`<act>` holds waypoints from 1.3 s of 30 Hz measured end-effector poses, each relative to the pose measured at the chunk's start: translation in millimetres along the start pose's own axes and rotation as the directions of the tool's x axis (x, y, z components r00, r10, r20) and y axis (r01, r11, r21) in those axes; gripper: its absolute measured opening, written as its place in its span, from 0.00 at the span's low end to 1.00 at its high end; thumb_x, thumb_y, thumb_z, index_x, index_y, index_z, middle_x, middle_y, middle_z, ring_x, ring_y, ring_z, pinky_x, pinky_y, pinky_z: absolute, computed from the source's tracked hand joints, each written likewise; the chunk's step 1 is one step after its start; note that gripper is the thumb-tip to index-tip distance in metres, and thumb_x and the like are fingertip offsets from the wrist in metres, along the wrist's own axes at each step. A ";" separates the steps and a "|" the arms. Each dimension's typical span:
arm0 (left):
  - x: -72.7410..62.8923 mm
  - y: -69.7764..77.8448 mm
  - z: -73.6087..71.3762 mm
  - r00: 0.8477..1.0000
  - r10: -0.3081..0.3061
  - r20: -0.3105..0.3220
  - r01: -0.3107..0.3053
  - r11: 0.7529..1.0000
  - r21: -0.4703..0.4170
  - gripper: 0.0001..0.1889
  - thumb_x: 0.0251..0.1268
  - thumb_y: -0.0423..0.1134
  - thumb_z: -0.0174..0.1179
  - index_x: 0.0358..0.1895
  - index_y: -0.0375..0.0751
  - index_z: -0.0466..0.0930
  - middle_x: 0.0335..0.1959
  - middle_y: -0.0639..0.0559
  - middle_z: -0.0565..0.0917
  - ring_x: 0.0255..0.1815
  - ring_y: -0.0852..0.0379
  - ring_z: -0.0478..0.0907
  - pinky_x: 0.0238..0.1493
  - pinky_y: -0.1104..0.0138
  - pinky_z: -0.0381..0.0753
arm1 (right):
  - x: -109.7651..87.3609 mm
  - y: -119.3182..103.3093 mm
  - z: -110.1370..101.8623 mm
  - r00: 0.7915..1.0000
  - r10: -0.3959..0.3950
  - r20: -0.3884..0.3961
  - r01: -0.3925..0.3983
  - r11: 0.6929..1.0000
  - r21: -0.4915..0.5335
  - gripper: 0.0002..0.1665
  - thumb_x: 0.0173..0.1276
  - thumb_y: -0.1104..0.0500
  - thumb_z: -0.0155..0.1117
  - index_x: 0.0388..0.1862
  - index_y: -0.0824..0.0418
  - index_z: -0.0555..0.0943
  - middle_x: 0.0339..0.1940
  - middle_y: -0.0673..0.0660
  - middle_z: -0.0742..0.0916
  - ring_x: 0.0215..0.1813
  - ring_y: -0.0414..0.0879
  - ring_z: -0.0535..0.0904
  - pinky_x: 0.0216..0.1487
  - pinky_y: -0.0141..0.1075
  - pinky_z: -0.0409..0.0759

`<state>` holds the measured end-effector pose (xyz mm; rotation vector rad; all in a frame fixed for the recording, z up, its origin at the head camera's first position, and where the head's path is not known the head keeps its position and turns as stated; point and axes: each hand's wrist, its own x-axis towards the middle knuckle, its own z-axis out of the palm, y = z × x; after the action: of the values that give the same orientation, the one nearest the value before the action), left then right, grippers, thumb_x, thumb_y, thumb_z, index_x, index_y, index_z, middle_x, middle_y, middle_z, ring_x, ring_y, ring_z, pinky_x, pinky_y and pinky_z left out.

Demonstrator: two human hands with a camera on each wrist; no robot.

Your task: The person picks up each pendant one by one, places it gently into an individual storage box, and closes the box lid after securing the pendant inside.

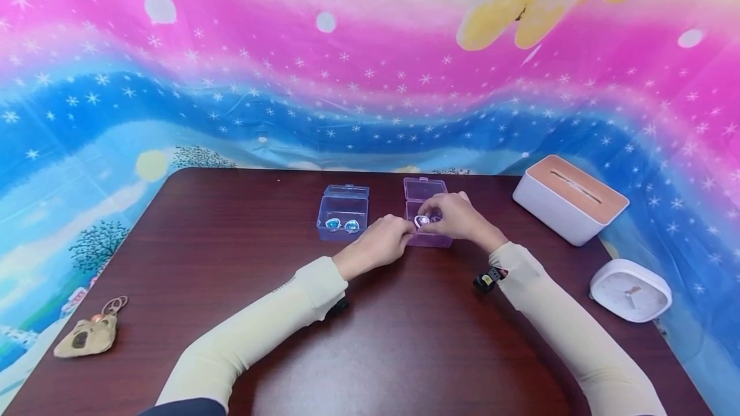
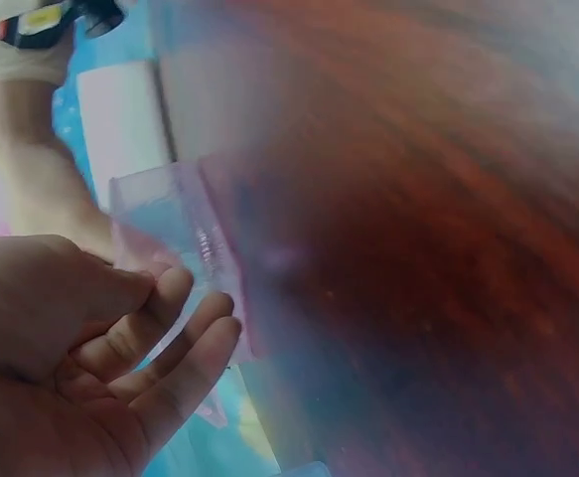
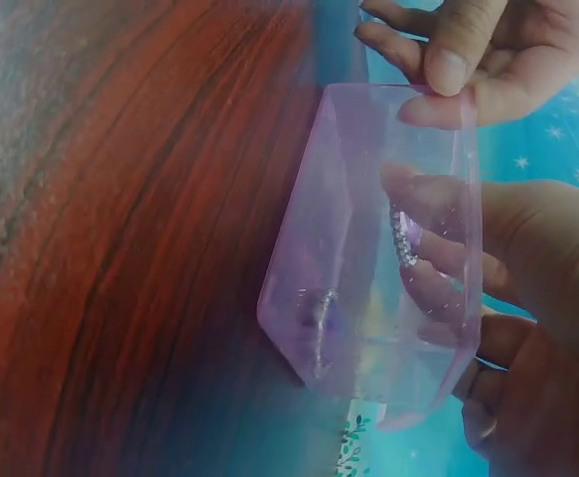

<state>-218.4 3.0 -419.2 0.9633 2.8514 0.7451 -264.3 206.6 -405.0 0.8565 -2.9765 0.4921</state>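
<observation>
A clear pink box (image 1: 429,241) with its lid (image 1: 424,189) raised at the back stands on the table. My left hand (image 1: 378,241) pinches its left wall at the rim, thumb outside and a finger inside in the right wrist view. Reaching into the box, my right hand (image 1: 457,216) pinches a purple heart-shaped jewel (image 3: 405,237) with a sparkling silver edge between thumb and fingers. Beneath it, a second purple jewel (image 3: 319,310) lies blurred behind the box wall. Left of my hands is an open clear blue box (image 1: 342,210) with two blue heart-shaped jewels (image 1: 351,226).
A white tissue box (image 1: 555,210) with a wood-toned top stands at the back right. Nearer along the right edge is a white clock (image 1: 631,291). A tan animal-faced pouch (image 1: 88,336) with a ring lies at the left edge. A printed cloth (image 1: 324,82) hangs behind the table.
</observation>
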 end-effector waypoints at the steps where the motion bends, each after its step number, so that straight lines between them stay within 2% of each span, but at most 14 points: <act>1: 0.3 -0.2 -0.8 1.000 0.000 -0.001 0.000 1.000 -0.001 0.10 0.76 0.35 0.59 0.47 0.40 0.90 0.39 0.48 0.92 0.40 0.54 0.88 0.48 0.62 0.87 | 0.4 -0.6 0.3 1.000 0.004 -0.001 -0.004 1.000 -0.010 0.14 0.58 0.50 0.82 0.42 0.52 0.91 0.36 0.49 0.92 0.41 0.47 0.82 0.48 0.48 0.66; 9: 2.3 -1.9 -4.9 1.000 0.027 0.002 -0.027 0.999 -0.018 0.10 0.76 0.35 0.59 0.49 0.39 0.90 0.42 0.47 0.92 0.42 0.53 0.89 0.51 0.61 0.87 | 1.3 -2.4 0.9 0.999 0.021 -0.027 -0.021 1.000 -0.013 0.16 0.58 0.50 0.81 0.43 0.54 0.90 0.37 0.50 0.93 0.44 0.49 0.84 0.49 0.49 0.66; 15: 2.5 -2.8 -4.4 0.999 0.046 -0.023 -0.046 0.999 -0.006 0.10 0.76 0.35 0.59 0.49 0.39 0.89 0.42 0.48 0.92 0.41 0.55 0.88 0.51 0.62 0.87 | -2.2 6.3 -4.5 0.997 -0.019 -0.078 0.027 0.994 0.108 0.16 0.63 0.50 0.78 0.46 0.56 0.90 0.43 0.54 0.92 0.46 0.52 0.83 0.56 0.55 0.68; 19: 1.0 -2.0 -3.2 0.998 0.016 -0.064 -0.018 1.000 -0.020 0.13 0.74 0.37 0.61 0.56 0.39 0.85 0.46 0.47 0.89 0.42 0.55 0.85 0.50 0.61 0.86 | -5.9 18.3 -12.7 0.991 0.071 -0.113 -0.039 0.964 0.263 0.16 0.67 0.50 0.74 0.49 0.58 0.88 0.47 0.58 0.90 0.46 0.53 0.83 0.54 0.50 0.77; 21: -0.3 -1.4 -1.6 0.996 -0.025 -0.087 0.021 0.999 -0.048 0.19 0.72 0.40 0.63 0.63 0.41 0.79 0.51 0.45 0.84 0.43 0.53 0.83 0.51 0.60 0.85 | -6.7 27.4 -15.1 0.979 0.178 -0.095 -0.127 0.907 0.401 0.20 0.70 0.49 0.72 0.54 0.59 0.86 0.51 0.60 0.89 0.50 0.54 0.83 0.53 0.48 0.81; 22: -0.7 -1.2 -0.2 0.994 -0.052 -0.095 0.045 0.996 -0.074 0.24 0.71 0.41 0.64 0.67 0.41 0.75 0.55 0.43 0.81 0.45 0.52 0.81 0.53 0.59 0.85 | -6.9 32.4 -15.8 0.967 0.244 -0.074 -0.181 0.863 0.472 0.22 0.71 0.48 0.70 0.57 0.59 0.85 0.54 0.60 0.87 0.52 0.55 0.83 0.56 0.47 0.80; 24: -1.3 -1.1 2.9 0.990 -0.101 -0.103 0.087 0.987 -0.137 0.34 0.70 0.44 0.65 0.75 0.42 0.63 0.63 0.40 0.73 0.52 0.49 0.80 0.60 0.57 0.83 | -6.3 42.1 -15.9 0.932 0.361 -0.010 -0.282 0.745 0.604 0.29 0.72 0.45 0.68 0.65 0.60 0.80 0.63 0.62 0.84 0.61 0.57 0.80 0.64 0.50 0.77; 25: -0.9 -1.3 4.7 0.987 -0.121 -0.102 0.101 0.979 -0.177 0.40 0.69 0.45 0.66 0.79 0.42 0.56 0.68 0.39 0.68 0.58 0.47 0.78 0.65 0.56 0.81 | -5.5 46.6 -15.4 0.913 0.406 0.029 -0.323 0.678 0.661 0.32 0.73 0.45 0.67 0.69 0.60 0.77 0.67 0.63 0.81 0.65 0.58 0.78 0.67 0.52 0.75; 26: 0.0 -1.4 6.4 0.986 -0.135 -0.096 0.112 0.969 -0.219 0.45 0.68 0.45 0.66 0.81 0.42 0.49 0.73 0.37 0.64 0.65 0.46 0.75 0.69 0.54 0.77 | -4.2 50.3 -14.7 0.899 0.433 0.065 -0.353 0.627 0.694 0.35 0.74 0.44 0.65 0.73 0.60 0.73 0.71 0.63 0.78 0.69 0.60 0.76 0.71 0.53 0.73; 29: 5.9 -2.2 11.4 0.983 -0.157 -0.091 0.107 0.909 -0.403 0.55 0.63 0.42 0.70 0.83 0.39 0.37 0.76 0.34 0.61 0.74 0.41 0.66 0.77 0.50 0.68 | -0.4 58.8 -11.8 0.875 0.457 0.162 -0.394 0.475 0.787 0.40 0.78 0.47 0.60 0.80 0.63 0.61 0.78 0.67 0.71 0.77 0.63 0.69 0.79 0.56 0.65; 31: 10.7 -2.0 13.9 0.983 -0.162 -0.088 0.092 0.846 -0.525 0.56 0.60 0.39 0.71 0.82 0.37 0.39 0.73 0.32 0.64 0.75 0.39 0.65 0.78 0.47 0.64 | 1.8 61.7 -9.1 0.877 0.437 0.199 -0.389 0.405 0.827 0.40 0.81 0.50 0.55 0.82 0.66 0.56 0.80 0.69 0.68 0.79 0.64 0.66 0.81 0.55 0.61; 33: 14.1 -1.4 17.6 0.981 -0.174 -0.083 0.086 0.782 -0.618 0.54 0.56 0.37 0.73 0.80 0.36 0.44 0.69 0.32 0.68 0.71 0.38 0.68 0.77 0.46 0.65 | 3.2 63.6 -5.1 0.881 0.413 0.230 -0.394 0.371 0.841 0.38 0.82 0.52 0.52 0.82 0.68 0.55 0.79 0.70 0.69 0.79 0.63 0.67 0.81 0.54 0.61; 35: 14.8 -0.2 21.2 0.979 -0.194 -0.064 0.104 0.746 -0.658 0.53 0.56 0.35 0.73 0.80 0.36 0.46 0.69 0.32 0.68 0.70 0.39 0.68 0.77 0.46 0.64 | 4.0 64.2 -0.2 0.885 0.393 0.250 -0.400 0.369 0.839 0.36 0.83 0.53 0.50 0.81 0.68 0.57 0.77 0.70 0.72 0.77 0.60 0.70 0.80 0.51 0.63; 39: 14.6 0.1 30.0 0.971 -0.237 -0.038 0.154 0.739 -0.655 0.53 0.59 0.34 0.71 0.81 0.40 0.45 0.73 0.34 0.64 0.73 0.40 0.66 0.79 0.48 0.62 | 4.0 64.5 7.9 0.887 0.384 0.256 -0.411 0.407 0.816 0.32 0.83 0.55 0.52 0.79 0.67 0.63 0.72 0.69 0.77 0.64 0.47 0.81 0.76 0.48 0.71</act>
<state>-224.5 24.4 -444.0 0.5066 2.3888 1.6512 -300.6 253.9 -431.3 0.0268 -2.7959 2.1177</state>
